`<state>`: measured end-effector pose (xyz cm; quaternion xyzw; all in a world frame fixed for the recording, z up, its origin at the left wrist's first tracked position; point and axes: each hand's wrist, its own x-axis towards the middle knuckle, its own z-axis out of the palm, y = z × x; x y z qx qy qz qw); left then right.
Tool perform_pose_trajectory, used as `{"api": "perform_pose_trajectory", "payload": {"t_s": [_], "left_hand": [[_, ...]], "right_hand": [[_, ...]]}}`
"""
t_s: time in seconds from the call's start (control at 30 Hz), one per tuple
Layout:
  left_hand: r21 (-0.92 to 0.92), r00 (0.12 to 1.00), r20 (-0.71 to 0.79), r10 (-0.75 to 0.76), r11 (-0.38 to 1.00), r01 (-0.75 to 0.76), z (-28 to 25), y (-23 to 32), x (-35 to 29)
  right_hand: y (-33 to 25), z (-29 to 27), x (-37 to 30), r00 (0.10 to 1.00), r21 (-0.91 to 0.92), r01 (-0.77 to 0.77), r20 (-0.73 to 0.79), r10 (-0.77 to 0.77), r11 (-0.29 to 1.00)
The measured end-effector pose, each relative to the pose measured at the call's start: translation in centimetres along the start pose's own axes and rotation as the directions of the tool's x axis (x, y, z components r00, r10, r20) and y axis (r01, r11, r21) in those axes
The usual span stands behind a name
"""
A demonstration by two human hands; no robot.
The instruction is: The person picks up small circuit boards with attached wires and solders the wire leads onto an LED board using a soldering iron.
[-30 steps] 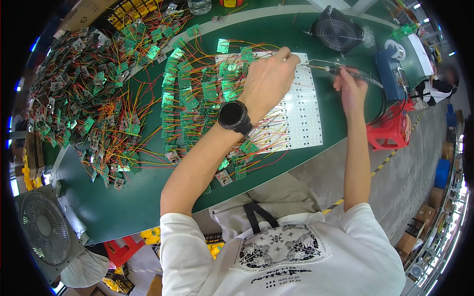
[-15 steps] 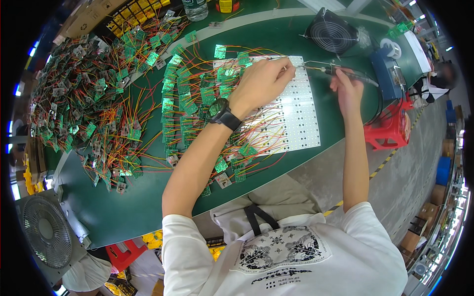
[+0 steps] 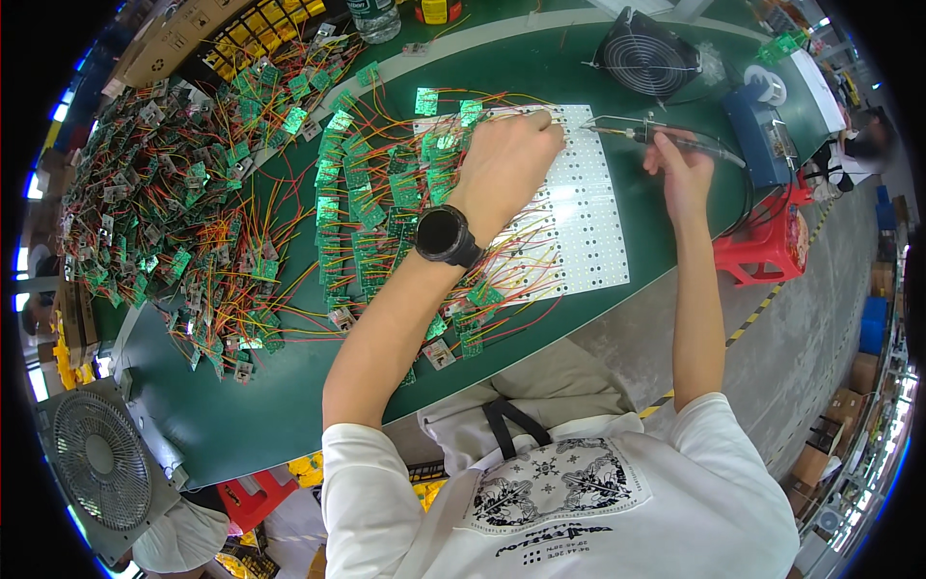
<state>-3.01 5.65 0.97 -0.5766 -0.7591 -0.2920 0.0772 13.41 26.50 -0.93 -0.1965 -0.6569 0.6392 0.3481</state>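
My right hand [image 3: 685, 176] grips a soldering iron [image 3: 702, 146], its thin metal tip and a wire guide pointing left over a white perforated board [image 3: 590, 236]. Close to the tip, at the board's far edge, my left hand [image 3: 513, 162] rests with its fingers curled closed. Whatever lies between those fingertips is hidden by the hand. Red and yellow wires [image 3: 521, 253] run across the board to small green circuit boards [image 3: 329, 210], laid in rows left of it. Some of these sit partly under my left forearm, which wears a black watch [image 3: 447, 235].
A big heap of wired circuit boards [image 3: 154, 207] covers the table's left side. Beyond the iron stand a small black fan [image 3: 648, 60], a solder spool [image 3: 769, 85] and a blue soldering station [image 3: 755, 135]. A red stool [image 3: 767, 253] is at right, a large fan [image 3: 101, 458] lower left.
My left hand has rolled over, bringing its back and the watch face into view, and its fingertips sit slightly farther left. My right hand keeps the iron near the same spot.
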Motion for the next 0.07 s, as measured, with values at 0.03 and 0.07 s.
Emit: {"api": "perform_pose_trajectory", "payload": {"t_s": [0.03,0.07], "left_hand": [[0.056,1.000,0.015,0.017,0.998,-0.017,0.09,0.02,-0.05],[0.111,0.999,0.030,0.032,0.993,-0.036,0.20,0.05,-0.08]], "right_hand": [[0.01,0.03,-0.02,1.000,-0.007,0.004,0.005,-0.004,1.000],[0.07,0.03,-0.03,1.000,-0.015,0.008,0.010,-0.008,1.000]]}}
